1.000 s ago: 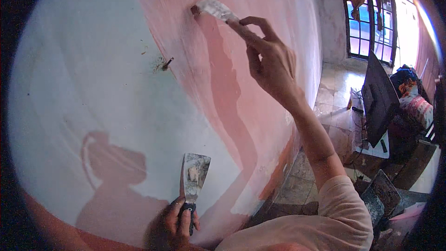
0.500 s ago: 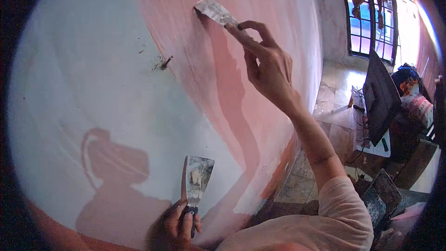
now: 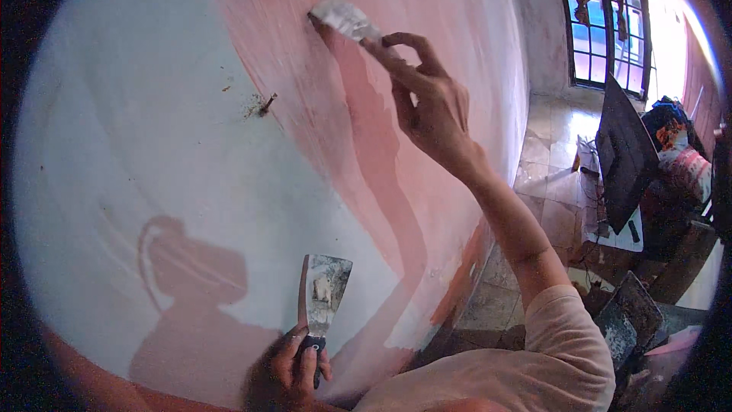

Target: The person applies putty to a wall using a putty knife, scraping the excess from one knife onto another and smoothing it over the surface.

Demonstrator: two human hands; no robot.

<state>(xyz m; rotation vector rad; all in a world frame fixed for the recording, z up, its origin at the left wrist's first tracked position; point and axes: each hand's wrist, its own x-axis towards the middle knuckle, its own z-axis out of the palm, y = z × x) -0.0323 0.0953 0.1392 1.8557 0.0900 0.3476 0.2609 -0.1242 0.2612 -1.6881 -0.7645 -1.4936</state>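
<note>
My right hand is raised high on the wall, its fingers closed on a putty knife. That blade lies against the pink part of the wall, its far edge pressed to the surface. Low down, my left hand grips the dark handle of a second putty knife, its blade upright and smeared with pale filler. A nail juts from the wall near the line where the pink meets the whitish area, with dark crumbs around it.
On the right are a tiled floor, a dark flat panel like a screen on a white stand, and a bundle of cloth. A barred window stands behind. Shadows of my arm and upper body fall on the wall.
My right hand with its putty knife has slid slightly left along the wall. The left hand and its putty knife stay almost still.
</note>
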